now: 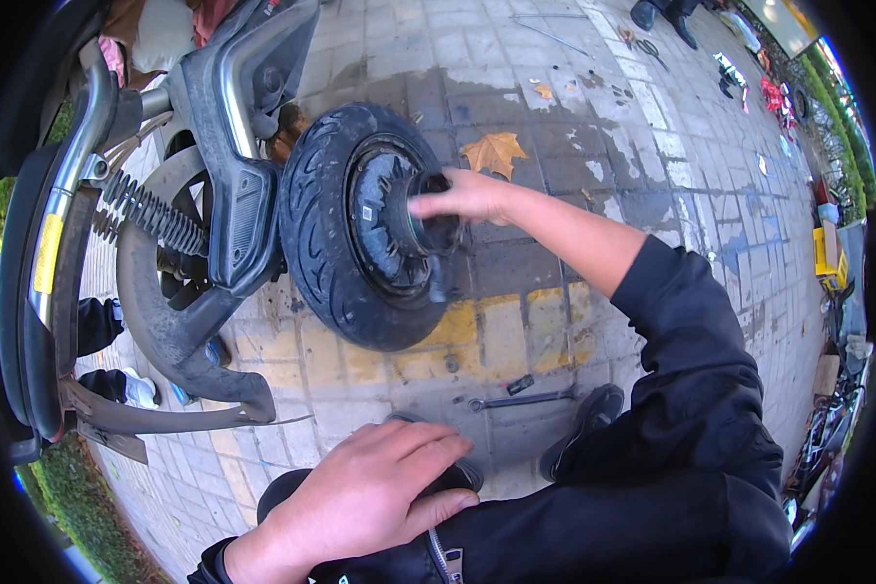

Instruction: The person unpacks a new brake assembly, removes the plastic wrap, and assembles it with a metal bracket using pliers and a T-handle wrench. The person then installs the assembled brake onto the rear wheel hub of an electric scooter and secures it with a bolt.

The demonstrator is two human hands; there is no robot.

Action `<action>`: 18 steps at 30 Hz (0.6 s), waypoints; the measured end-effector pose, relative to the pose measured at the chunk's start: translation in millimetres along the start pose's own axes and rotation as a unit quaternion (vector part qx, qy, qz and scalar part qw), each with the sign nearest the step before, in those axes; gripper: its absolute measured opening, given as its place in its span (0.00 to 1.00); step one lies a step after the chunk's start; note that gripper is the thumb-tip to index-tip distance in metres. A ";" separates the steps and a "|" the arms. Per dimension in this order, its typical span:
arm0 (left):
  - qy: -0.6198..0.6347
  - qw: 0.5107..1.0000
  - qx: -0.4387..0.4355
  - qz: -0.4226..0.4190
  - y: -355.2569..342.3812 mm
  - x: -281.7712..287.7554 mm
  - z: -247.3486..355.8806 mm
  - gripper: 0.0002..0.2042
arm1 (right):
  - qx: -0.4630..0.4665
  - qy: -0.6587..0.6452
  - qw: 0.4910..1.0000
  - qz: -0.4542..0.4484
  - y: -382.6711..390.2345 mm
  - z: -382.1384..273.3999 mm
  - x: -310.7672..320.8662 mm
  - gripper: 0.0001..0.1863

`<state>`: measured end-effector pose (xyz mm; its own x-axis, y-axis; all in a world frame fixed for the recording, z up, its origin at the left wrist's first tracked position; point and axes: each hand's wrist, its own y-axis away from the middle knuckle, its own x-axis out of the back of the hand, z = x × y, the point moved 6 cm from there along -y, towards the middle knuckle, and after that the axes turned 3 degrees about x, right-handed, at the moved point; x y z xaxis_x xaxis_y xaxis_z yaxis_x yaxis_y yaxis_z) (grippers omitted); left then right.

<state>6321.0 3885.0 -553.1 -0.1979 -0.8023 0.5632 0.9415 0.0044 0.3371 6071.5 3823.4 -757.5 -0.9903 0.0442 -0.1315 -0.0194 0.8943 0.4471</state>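
Note:
A scooter wheel (323,234) with a black treaded tyre and a grey, dusty hub (383,200) stands upright on the paving, beside the scooter's frame. My right hand (465,199) is closed around a dark, hollow-looking round part (444,232) at the hub's centre. The thumb lies along its near side, while the other fingers are partly hidden behind it. Whether this part is fixed to the hub, I cannot tell. Below it a short grey piece (437,280) sticks out. My left hand (375,487) rests palm down over my leg, fingers stretched out and holding nothing.
The scooter's grey frame (234,195) with a coil spring (156,216) fills the left. Near my shoes lie a wrench (524,400) and a small black object (520,384). A dry leaf (494,153) lies beyond the wheel. Shears (646,47) and another person's shoes (681,27) are farther off.

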 end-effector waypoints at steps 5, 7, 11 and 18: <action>-0.028 0.991 0.013 0.127 -2.5 23.1 -14.7 0.26 | 0.191 0.480 0.847 0.124 7.9 -19.1 -8.2 0.64; -0.051 0.964 0.053 0.255 -5.8 46.9 -31.7 0.28 | 0.315 0.672 0.656 0.134 19.0 -23.6 -24.5 0.64; -0.230 0.881 0.108 0.399 -30.8 81.7 -69.2 0.33 | 0.122 0.387 0.908 0.102 -5.5 -17.2 5.3 0.60; -0.281 0.859 0.150 0.401 -62.6 91.8 -130.5 0.34 | 0.223 0.596 0.768 0.074 5.1 -30.1 -22.8 0.61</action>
<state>6279.5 3733.1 -621.0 0.3017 -0.0544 0.9518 0.7405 0.6423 -0.1980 6089.8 3813.6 -725.7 -0.4045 -0.0406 0.9136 -0.1080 0.9941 -0.0037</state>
